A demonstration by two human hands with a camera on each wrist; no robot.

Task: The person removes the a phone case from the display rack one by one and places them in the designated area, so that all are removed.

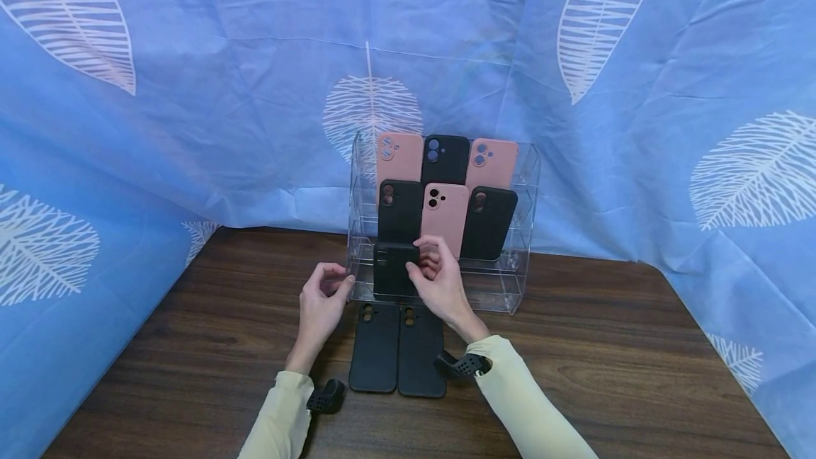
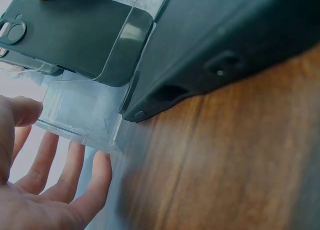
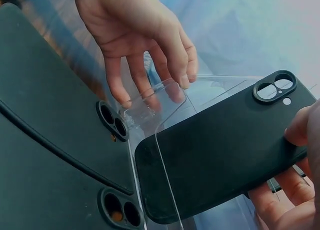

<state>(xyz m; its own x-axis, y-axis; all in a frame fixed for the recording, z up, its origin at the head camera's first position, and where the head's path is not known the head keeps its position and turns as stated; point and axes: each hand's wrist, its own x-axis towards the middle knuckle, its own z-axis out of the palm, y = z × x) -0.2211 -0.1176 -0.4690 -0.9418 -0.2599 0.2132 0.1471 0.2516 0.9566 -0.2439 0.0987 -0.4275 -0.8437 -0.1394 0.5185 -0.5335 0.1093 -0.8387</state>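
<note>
A clear tiered display rack [image 1: 491,301] stands on the table, holding pink and black phone cases. My right hand [image 1: 440,278] pinches a black phone case [image 1: 390,278] by its side, thumb on its back and fingers behind. In the right wrist view, that case's [image 3: 215,155] lower end is behind the clear front lip of the bottom tier, its camera holes at the upper end. My left hand [image 1: 325,299] holds the rack's left front corner, thumb and fingers about the clear side wall [image 2: 82,108].
Two black phone cases [image 1: 373,349] lie side by side on the wooden table [image 1: 210,346], just before the rack. Higher tiers hold pink cases [image 1: 446,218] and black cases [image 1: 489,225] in alternation. A blue leaf-patterned cloth [image 1: 268,112] hangs behind and at both sides.
</note>
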